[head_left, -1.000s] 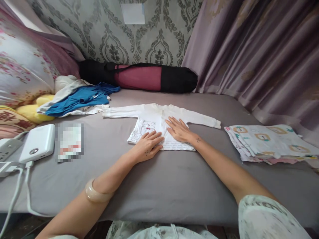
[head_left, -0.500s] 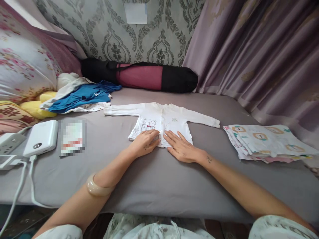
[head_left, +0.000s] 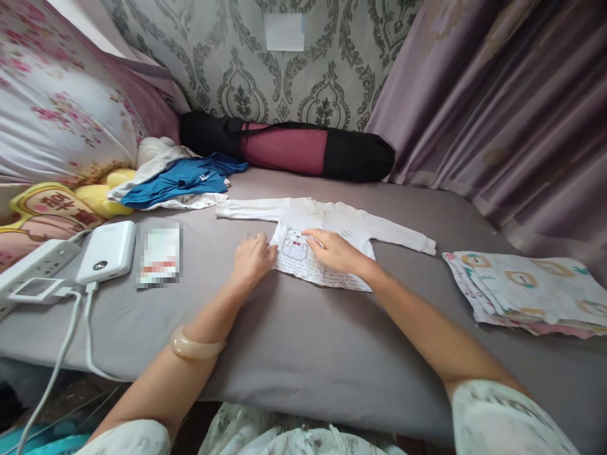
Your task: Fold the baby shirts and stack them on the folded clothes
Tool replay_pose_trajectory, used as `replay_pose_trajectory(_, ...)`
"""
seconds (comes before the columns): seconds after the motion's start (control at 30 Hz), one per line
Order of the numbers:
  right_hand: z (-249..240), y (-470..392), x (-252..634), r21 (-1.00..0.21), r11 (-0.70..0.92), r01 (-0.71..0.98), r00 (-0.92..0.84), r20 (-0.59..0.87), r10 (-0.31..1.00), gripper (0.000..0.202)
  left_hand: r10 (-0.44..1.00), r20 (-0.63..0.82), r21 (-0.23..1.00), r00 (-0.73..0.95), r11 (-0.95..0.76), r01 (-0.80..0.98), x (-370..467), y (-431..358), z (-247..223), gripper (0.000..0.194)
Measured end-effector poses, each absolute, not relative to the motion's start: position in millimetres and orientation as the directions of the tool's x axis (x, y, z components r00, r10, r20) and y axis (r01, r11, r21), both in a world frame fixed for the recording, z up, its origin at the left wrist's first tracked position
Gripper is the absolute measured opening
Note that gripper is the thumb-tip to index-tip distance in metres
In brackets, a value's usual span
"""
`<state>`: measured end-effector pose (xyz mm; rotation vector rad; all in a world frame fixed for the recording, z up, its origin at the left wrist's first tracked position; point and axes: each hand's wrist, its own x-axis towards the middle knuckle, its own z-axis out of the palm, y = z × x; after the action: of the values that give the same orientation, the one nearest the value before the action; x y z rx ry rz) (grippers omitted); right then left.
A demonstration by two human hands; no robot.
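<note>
Head view. Shirt (head_left: pixel 332 218): white, long-sleeved, bear print on front; spread on grey sheet (head_left: pixel 303 341), sleeves out to both sides. Left hand (head_left: pixel 256 256): at shirt's left edge, fingers curled; cannot tell whether cloth is pinched. Right hand (head_left: pixel 336 251): over shirt front, open, fingers extended beside the print. Cloth stack (head_left: pixel 535 284): right of shirt. Blue garment (head_left: pixel 177 181): beyond left sleeve.

Cream bangle (head_left: pixel 195 347) — sleeves (head_left: pixel 507 417) perhaps leaf-patterned
</note>
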<state>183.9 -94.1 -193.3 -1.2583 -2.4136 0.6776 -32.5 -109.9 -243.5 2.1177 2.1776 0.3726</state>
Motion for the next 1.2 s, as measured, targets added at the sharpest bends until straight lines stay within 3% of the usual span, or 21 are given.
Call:
replay_pose_trajectory(0.23, -246, -22, 123, -0.337, 0.275, 0.900, -0.312, -0.059, 0.948, 0.059, 0.991, -0.107, 0.295, -0.076, 0.105, 0.950, -36, -108, -229, 0.026)
replay_pose_trajectory(0.43, -255, -26, 121, -0.240, 0.274, 0.932, -0.298, -0.074, 0.952, 0.064, 0.980, -0.193, 0.388, -0.053, 0.126, 0.913, -49, -101, -226, 0.023)
replay_pose_trajectory(0.77, -255, -66, 101, -0.270, 0.417, 0.868, -0.451, -0.080, 0.889, 0.068, 0.970, -0.239, 0.406, -0.031, 0.130, 0.904, -55, -99, -222, 0.024)
replay_pose_trajectory(1.2, -243, -133, 84, -0.353, 0.451, 0.819, -0.525, -0.146, 0.839, 0.073, 0.974, -0.224, 0.403, -0.038, 0.128, 0.906, -66, -97, -218, 0.023)
